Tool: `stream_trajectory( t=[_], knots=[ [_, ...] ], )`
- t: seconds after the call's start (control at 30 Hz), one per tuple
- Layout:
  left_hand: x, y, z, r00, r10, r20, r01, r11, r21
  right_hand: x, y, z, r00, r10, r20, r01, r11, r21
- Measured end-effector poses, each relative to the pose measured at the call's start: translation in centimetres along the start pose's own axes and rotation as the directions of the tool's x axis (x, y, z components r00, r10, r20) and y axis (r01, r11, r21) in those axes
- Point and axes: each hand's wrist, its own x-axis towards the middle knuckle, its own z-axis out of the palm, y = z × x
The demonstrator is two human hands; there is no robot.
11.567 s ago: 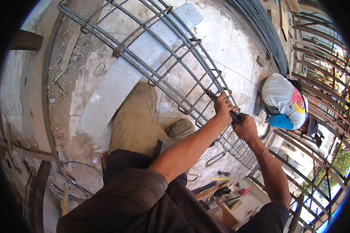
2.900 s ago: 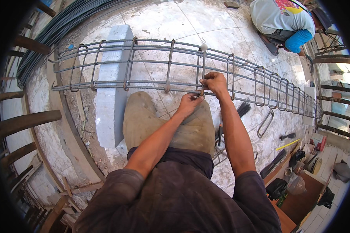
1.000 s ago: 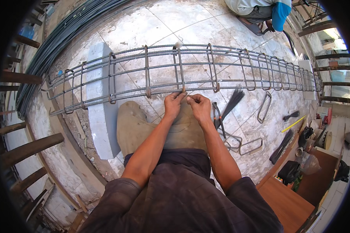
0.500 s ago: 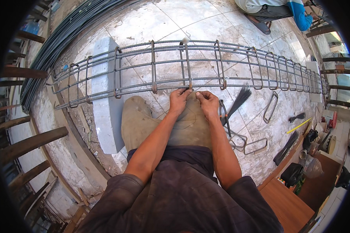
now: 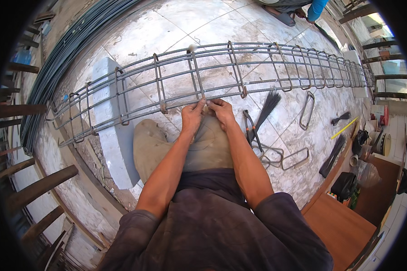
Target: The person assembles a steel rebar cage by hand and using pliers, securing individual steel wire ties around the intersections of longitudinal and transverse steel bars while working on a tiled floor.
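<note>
Hands meeting at rebar cage (image 5: 176, 86) lower bar. Left hand (image 5: 193, 118) and right hand (image 5: 221, 113) both pinching it, fingertips nearly touching; pliers (image 5: 253, 131) lying just right

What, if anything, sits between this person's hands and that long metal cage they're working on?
Nothing visible does. The left hand and right hand are already on the lower near bar of the rebar cage, fingertips pinched together at one joint.

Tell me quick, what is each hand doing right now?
Left hand: fingers pinched shut at the lower bar of the rebar cage.
Right hand: closed on the same spot; whatever thin piece they pinch cannot be told.
</note>
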Motion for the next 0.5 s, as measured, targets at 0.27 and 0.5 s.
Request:
stream_trajectory(
  t=[0.27, 0.5],
  knots=[
    [-0.6, 0.4, 0.3, 0.998, 0.037, -0.044, -0.036, 0.999, 0.025, 0.4, 0.1, 1.3, 0.965, 0.263, -0.015, -0.259, 0.958, 0.126],
    [0.0, 0.0, 0.3, 0.994, 0.088, -0.069, -0.08, 0.99, 0.116, 2.5, 1.5, 2.1, 0.947, 0.321, 0.032, -0.299, 0.835, 0.462]
  ],
)
